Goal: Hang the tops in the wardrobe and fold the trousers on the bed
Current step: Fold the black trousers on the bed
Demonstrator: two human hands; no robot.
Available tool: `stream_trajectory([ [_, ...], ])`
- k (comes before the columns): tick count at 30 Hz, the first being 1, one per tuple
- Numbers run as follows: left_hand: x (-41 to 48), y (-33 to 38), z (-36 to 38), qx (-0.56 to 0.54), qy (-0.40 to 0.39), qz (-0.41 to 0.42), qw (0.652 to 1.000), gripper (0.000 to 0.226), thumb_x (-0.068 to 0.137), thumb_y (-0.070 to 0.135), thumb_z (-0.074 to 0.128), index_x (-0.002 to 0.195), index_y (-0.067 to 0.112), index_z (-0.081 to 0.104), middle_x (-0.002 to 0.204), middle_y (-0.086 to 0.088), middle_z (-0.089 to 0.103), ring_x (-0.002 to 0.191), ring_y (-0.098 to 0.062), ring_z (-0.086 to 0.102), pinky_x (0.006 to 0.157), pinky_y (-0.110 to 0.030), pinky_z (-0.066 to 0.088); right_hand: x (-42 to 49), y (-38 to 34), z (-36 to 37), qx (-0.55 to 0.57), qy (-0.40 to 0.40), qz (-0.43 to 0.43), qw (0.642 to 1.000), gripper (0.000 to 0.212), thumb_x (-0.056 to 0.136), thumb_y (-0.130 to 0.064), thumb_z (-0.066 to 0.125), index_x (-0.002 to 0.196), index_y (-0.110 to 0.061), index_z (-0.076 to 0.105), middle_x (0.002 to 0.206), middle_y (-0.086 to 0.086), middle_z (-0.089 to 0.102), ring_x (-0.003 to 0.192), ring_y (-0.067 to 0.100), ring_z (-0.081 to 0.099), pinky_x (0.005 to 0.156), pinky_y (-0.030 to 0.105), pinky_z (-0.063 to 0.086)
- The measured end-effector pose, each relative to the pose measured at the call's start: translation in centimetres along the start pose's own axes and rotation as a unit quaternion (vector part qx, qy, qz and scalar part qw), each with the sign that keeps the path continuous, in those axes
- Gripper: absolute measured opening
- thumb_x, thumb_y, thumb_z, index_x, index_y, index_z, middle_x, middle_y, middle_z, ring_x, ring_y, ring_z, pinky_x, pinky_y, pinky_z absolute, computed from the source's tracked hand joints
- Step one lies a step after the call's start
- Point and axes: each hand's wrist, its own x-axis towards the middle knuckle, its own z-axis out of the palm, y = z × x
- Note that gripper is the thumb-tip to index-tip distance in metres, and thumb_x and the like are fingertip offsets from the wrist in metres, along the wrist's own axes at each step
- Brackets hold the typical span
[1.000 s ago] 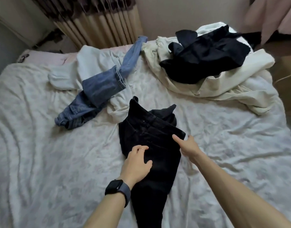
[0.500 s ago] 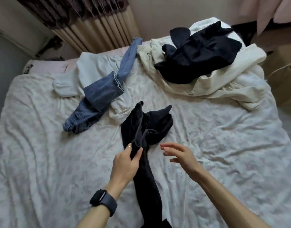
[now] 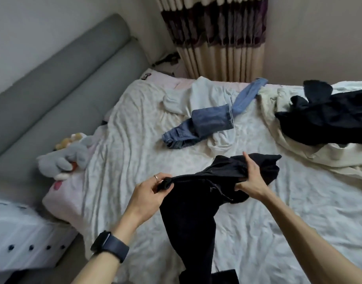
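The left hand pinches 1 end of the top band of the black trousers. The right hand grips the other end. The 2 hands are apart, and the band runs between them in the middle of the frame, a bit higher on the right. The legs hang from the hands down to the bottom edge, over the bed. Both hands are just as near. Next, I think, lay them flat. Jeans lie further up.
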Motion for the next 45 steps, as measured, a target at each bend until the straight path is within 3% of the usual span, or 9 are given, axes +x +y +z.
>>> stream_trajectory([
  [3,-1.6,-2.3,-2.7,0.017,0.028,-0.033,0.999,0.019,0.094,0.032,0.070,0.098,0.050,0.068,0.097,0.017,0.072,0.100,-0.008,0.068,0.096,-0.041,0.054,-0.9,-0.7,0.7,-0.151,-0.032,-0.004,0.988,0.048,0.087,-0.019,0.060,0.124,-0.049,0.057,0.104,0.000,0.074,0.076,0.008,0.072,0.077,0.027,0.056],
  [5,-2.2,-3.6,-3.6,0.058,0.033,-0.043,0.997,0.016,0.093,0.041,0.068,0.101,0.055,0.065,0.099,0.020,0.072,0.100,-0.006,0.067,0.094,-0.042,0.054,-1.8,-1.3,1.1,-0.276,0.006,0.005,0.961,0.032,0.098,-0.036,0.044,0.122,-0.052,0.056,0.095,0.002,0.074,0.078,0.022,0.071,0.072,0.036,0.055],
  [10,-4.0,-4.6,-4.4,0.094,0.063,-0.028,0.993,0.013,0.094,0.043,0.065,0.097,0.055,0.062,0.089,0.018,0.072,0.089,-0.006,0.067,0.082,-0.041,0.055,-4.5,-2.6,-0.1,-0.276,0.087,-0.018,0.957,0.026,0.101,-0.024,0.037,0.117,-0.027,0.057,0.086,0.015,0.065,0.077,0.036,0.057,0.068,0.041,0.049],
  [14,-5.0,-1.2,-4.7,0.094,0.060,0.036,0.993,0.016,0.093,0.042,0.065,0.088,0.057,0.060,0.081,0.026,0.068,0.080,0.001,0.064,0.078,-0.035,0.053,-8.9,-6.2,-2.8,-0.063,0.206,-0.007,0.977,0.027,0.089,-0.018,0.047,0.094,-0.030,0.071,0.078,0.007,0.071,0.070,0.029,0.070,0.070,0.042,0.059],
  [17,-5.0,1.7,-6.4,0.054,0.096,0.084,0.990,0.013,0.093,0.038,0.067,0.091,0.049,0.062,0.084,0.021,0.071,0.085,-0.004,0.067,0.081,-0.036,0.054,-13.1,-10.9,-5.7,-0.028,0.278,-0.054,0.959,0.025,0.080,-0.020,0.056,0.094,-0.031,0.074,0.080,-0.001,0.074,0.080,0.020,0.072,0.073,0.019,0.055],
  [21,-6.1,6.3,-9.1,-0.017,0.145,0.143,0.979,0.008,0.096,0.034,0.066,0.100,0.033,0.060,0.087,0.016,0.068,0.088,-0.018,0.069,0.081,-0.037,0.053,-21.9,-17.4,-9.7,-0.204,0.399,-0.204,0.871,0.035,0.078,-0.004,0.072,0.110,-0.017,0.071,0.078,0.005,0.075,0.078,0.027,0.071,0.069,0.022,0.045],
  [25,-9.3,11.6,-10.6,-0.065,0.188,0.241,0.950,0.018,0.097,0.036,0.064,0.108,0.022,0.062,0.088,0.010,0.069,0.079,-0.004,0.065,0.071,-0.014,0.047,-30.6,-20.5,-12.8,-0.254,0.533,-0.248,0.768,0.018,0.089,-0.036,0.073,0.102,-0.023,0.073,0.083,0.002,0.074,0.080,0.031,0.070,0.068,0.038,0.055],
  [31,-16.2,16.9,-12.5,-0.097,0.245,0.333,0.905,0.028,0.100,0.040,0.059,0.112,0.016,0.064,0.085,0.001,0.067,0.076,-0.019,0.061,0.072,-0.033,0.045,-42.0,-24.2,-14.2,-0.249,0.607,-0.293,0.695,0.030,0.093,-0.044,0.066,0.106,-0.017,0.069,0.117,0.008,0.056,0.104,0.027,0.060,0.078,0.034,0.050],
  [45,-30.4,25.8,-19.3,-0.082,0.282,0.416,0.861,0.030,0.097,0.040,0.064,0.114,0.015,0.070,0.093,0.003,0.066,0.089,-0.011,0.060,0.074,-0.021,0.037,-59.2,-32.3,-15.9,-0.156,0.638,-0.270,0.704,0.041,0.092,-0.052,0.063,0.115,-0.018,0.061,0.102,0.000,0.072,0.095,0.022,0.065,0.078,0.025,0.036],
])
